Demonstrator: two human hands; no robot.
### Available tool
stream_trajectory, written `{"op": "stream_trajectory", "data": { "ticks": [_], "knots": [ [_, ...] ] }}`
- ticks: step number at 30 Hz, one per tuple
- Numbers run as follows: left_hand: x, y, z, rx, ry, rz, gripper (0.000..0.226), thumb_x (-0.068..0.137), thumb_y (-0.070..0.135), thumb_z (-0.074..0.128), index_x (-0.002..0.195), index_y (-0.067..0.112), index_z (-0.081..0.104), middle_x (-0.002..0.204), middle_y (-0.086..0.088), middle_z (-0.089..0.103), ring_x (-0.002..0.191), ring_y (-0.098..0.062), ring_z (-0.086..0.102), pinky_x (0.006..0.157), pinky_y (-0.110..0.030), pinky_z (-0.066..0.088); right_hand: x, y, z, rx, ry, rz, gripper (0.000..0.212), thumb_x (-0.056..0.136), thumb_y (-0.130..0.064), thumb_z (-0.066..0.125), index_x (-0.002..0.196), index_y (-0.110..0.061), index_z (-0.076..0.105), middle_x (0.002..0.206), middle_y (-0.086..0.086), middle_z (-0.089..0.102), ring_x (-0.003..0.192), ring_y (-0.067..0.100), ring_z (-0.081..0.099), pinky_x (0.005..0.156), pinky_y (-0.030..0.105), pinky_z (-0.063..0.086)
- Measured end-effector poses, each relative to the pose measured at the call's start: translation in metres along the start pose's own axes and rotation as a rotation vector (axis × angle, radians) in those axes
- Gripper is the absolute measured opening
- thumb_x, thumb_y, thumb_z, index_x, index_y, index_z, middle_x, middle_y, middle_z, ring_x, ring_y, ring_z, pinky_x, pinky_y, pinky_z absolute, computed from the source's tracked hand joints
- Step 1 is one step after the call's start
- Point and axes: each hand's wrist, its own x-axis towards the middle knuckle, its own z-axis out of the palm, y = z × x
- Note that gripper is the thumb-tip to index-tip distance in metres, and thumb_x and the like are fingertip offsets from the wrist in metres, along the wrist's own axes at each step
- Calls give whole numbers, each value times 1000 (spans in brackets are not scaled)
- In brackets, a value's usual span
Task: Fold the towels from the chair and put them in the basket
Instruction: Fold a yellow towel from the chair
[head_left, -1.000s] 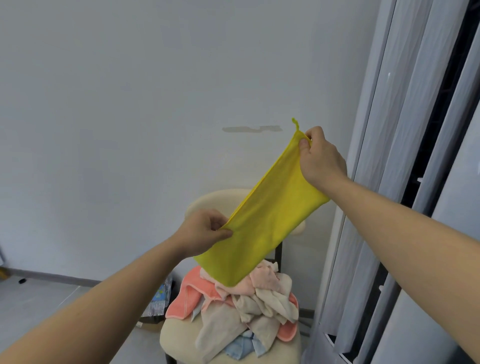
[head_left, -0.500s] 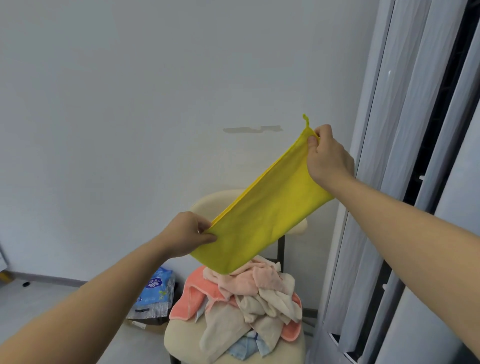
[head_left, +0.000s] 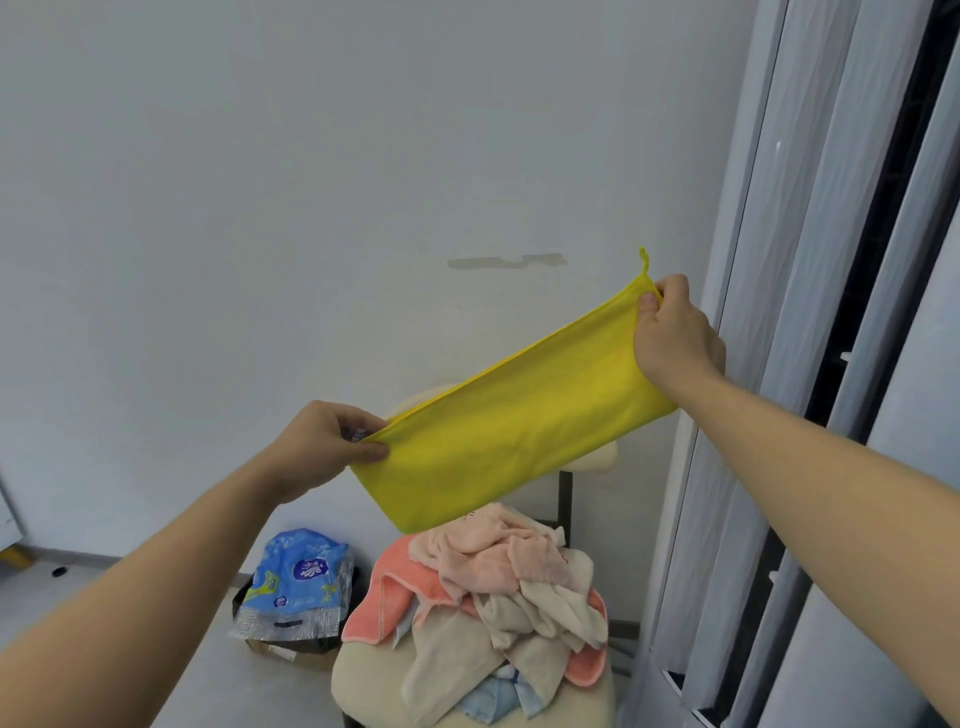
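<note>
A yellow towel, folded into a long strip, is stretched in the air in front of the wall. My left hand pinches its lower left end and my right hand pinches its upper right end, where a small loop sticks up. Below it a cream chair carries a heap of pink, beige and light blue towels. No basket is in view.
A blue and silver plastic bag lies on the grey floor left of the chair. Tall grey panels stand close on the right. A white wall fills the background.
My hands have drawn further apart, the left moving left and the right moving right, so the yellow strip lies flatter and tauter. The view has shifted and the blue bag has come into sight.
</note>
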Motion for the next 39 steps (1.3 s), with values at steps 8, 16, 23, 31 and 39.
{"op": "stream_trajectory", "data": {
  "ticks": [8,16,23,31,39],
  "knots": [
    [-3,2,-2,173,-8,-16,33,60,14,95,82,31,77,72,-5,71,65,-14,59,67,-38,52,-2,4,5,-8,-18,19,26,109,-39,24,114,-19,40,102,5,58,87,31,50,76,40,38],
    [-1,-4,-4,146,32,-48,18,72,8,91,73,20,78,61,6,65,59,-11,51,57,-24,42,-3,9,6,6,-27,43,26,109,-39,25,114,-18,40,97,2,55,87,32,52,76,41,40],
    [-6,-10,0,-311,133,-106,10,77,9,81,87,5,80,91,-18,76,88,-26,67,89,-41,54,-2,17,9,72,-49,128,27,108,-38,28,118,-17,42,112,11,61,95,34,54,83,43,43],
    [1,-16,2,-489,264,-128,21,89,3,72,109,4,67,95,-16,70,87,-25,69,78,-33,60,-6,25,18,208,-115,176,28,107,-39,33,121,-18,45,114,10,58,104,34,55,83,41,42],
    [11,-24,20,-393,406,-235,21,105,26,55,107,6,62,114,-17,63,104,-31,62,91,-47,56,-23,22,23,224,-108,40,28,108,-41,35,121,-19,46,121,15,63,105,38,59,78,39,41]
  ]
}}
